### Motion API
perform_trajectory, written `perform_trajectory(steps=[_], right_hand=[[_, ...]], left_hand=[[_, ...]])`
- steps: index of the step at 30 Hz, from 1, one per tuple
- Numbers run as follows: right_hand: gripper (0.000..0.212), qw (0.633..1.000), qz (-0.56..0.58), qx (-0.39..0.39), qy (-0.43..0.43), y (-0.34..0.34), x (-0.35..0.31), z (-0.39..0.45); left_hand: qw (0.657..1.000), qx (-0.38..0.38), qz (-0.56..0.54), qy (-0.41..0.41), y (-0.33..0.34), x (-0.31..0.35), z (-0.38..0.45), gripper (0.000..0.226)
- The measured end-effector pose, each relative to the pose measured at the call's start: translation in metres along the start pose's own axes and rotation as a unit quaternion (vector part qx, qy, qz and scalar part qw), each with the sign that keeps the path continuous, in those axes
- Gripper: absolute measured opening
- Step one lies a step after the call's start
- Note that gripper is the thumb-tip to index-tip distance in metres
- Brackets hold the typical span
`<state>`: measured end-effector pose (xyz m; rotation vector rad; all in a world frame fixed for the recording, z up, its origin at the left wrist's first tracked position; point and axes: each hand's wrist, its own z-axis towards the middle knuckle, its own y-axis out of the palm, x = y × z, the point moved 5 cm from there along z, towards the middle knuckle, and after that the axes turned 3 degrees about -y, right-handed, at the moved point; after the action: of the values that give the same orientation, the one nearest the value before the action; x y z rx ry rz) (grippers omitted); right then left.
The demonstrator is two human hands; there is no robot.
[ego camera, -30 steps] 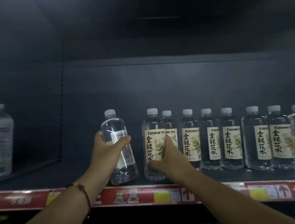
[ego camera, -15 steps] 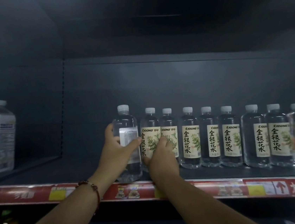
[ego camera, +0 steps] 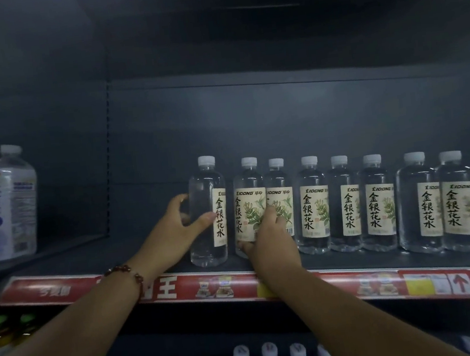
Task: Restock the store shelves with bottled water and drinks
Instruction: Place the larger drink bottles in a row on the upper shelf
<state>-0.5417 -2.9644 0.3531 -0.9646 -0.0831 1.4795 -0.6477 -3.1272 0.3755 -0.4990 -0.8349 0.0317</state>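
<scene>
Both arms reach far forward; the left hand (ego camera: pixel 175 231) and the right hand (ego camera: pixel 270 238) have curled, gripping fingers.

A red price strip (ego camera: pixel 240 287) with white characters and yellow tags runs along the shelf's front edge. A dark back panel (ego camera: pixel 251 123) stands behind, and a beaded bracelet (ego camera: pixel 127 273) circles one wrist.

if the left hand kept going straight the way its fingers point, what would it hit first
Probably nothing new: the left hand already holds the leftmost bottle. Pushed further right, that bottle would likely meet the second bottle.
</scene>
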Motion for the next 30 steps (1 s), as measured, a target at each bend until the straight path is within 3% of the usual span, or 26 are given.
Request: perform_trajectory(steps=[3,7,12,15,20,24,27,30], right_hand=[[0.096,1.000,-0.017,0.003,-0.006,0.001,0.000,-0.001],[0.097,0.999,-0.040,0.000,-0.003,0.002,-0.001,0.000],[0.079,0.997,-0.078,-0.015,0.011,0.005,-0.003,0.005],[0.071,0.996,-0.085,-0.024,0.023,0.005,-0.002,0.007],[0.068,0.995,-0.084,-0.040,0.037,0.007,0.000,0.006],[0.054,0.994,-0.053,-0.073,0.056,-0.002,0.002,0.000],[0.047,0.995,-0.053,-0.076,0.043,-0.018,0.003,-0.011],[0.048,0.993,-0.089,-0.075,-0.002,-0.043,0.002,-0.031]], left_hand=[[0.999,-0.033,0.003,-0.039,0.009,-0.009,0.001,0.064],[0.998,-0.045,0.040,-0.027,0.025,-0.015,0.007,0.095],[0.996,-0.084,0.026,-0.034,0.031,-0.021,0.024,0.079],[0.995,-0.081,0.031,-0.054,0.034,-0.025,0.029,0.085],[0.987,-0.140,0.031,-0.073,0.033,-0.036,0.039,0.083],[0.981,-0.157,0.104,-0.046,0.037,-0.024,0.026,0.069],[0.967,-0.160,0.191,-0.054,0.035,-0.018,0.006,0.078],[0.964,-0.115,0.237,-0.047,0.027,-0.004,-0.026,0.088]])
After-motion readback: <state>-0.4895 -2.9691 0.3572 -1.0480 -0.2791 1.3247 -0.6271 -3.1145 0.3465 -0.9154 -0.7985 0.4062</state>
